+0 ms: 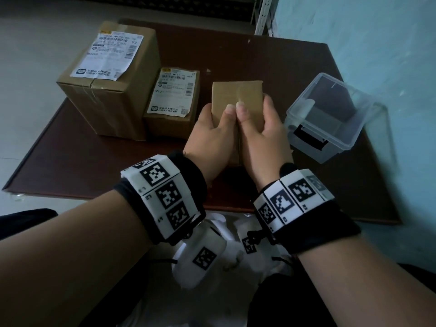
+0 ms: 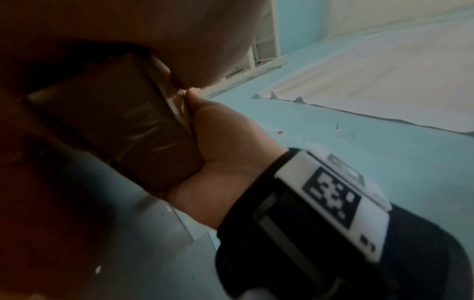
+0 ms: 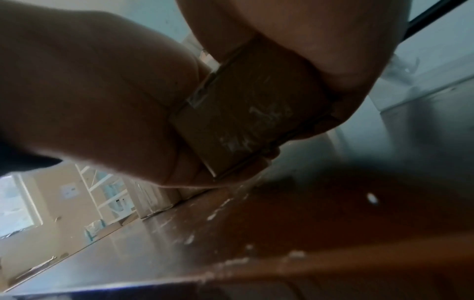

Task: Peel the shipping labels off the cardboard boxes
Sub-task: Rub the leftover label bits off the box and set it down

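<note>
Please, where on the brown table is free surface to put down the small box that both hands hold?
Bare table lies at the near left, in front of the large box. More lies far right, behind the clear plastic bin. It is crowded between the medium box and the bin, where the small box is held.

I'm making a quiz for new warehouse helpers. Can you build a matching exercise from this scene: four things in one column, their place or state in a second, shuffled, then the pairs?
Things
1. large brown cardboard box
2. medium brown cardboard box
3. small brown cardboard box
4. clear plastic container

States
A. held in both hands, no label showing
B. lidless, at the table's right
C. far left, label on top
D. middle, label on top

Pairs: 1-C, 2-D, 3-A, 4-B
</note>
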{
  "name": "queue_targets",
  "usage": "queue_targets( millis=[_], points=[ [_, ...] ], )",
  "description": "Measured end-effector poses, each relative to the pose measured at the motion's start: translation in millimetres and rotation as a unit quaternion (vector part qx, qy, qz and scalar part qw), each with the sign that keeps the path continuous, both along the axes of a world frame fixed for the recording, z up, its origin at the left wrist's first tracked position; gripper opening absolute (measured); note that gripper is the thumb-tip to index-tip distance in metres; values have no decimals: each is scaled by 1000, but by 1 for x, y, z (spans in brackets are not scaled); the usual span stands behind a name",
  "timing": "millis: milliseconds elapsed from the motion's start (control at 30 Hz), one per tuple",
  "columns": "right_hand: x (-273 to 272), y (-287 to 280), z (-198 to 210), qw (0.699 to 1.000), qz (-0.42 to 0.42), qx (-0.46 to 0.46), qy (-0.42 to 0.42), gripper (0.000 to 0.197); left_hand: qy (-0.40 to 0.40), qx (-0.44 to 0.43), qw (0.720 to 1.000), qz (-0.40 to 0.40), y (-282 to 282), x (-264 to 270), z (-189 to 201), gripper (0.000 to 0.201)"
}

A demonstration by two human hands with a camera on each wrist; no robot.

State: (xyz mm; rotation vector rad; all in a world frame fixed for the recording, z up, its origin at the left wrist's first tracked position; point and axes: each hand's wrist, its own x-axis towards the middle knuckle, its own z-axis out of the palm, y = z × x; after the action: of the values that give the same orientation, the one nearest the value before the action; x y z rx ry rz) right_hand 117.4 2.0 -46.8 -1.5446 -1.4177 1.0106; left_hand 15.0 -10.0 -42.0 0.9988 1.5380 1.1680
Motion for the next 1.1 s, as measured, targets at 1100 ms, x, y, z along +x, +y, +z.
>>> queue_targets(
  millis=[1100],
  points=[
    [5,-5,18,989,31,-70,126,31,63,61,994,-71,-6,-19,11,55]
  ],
)
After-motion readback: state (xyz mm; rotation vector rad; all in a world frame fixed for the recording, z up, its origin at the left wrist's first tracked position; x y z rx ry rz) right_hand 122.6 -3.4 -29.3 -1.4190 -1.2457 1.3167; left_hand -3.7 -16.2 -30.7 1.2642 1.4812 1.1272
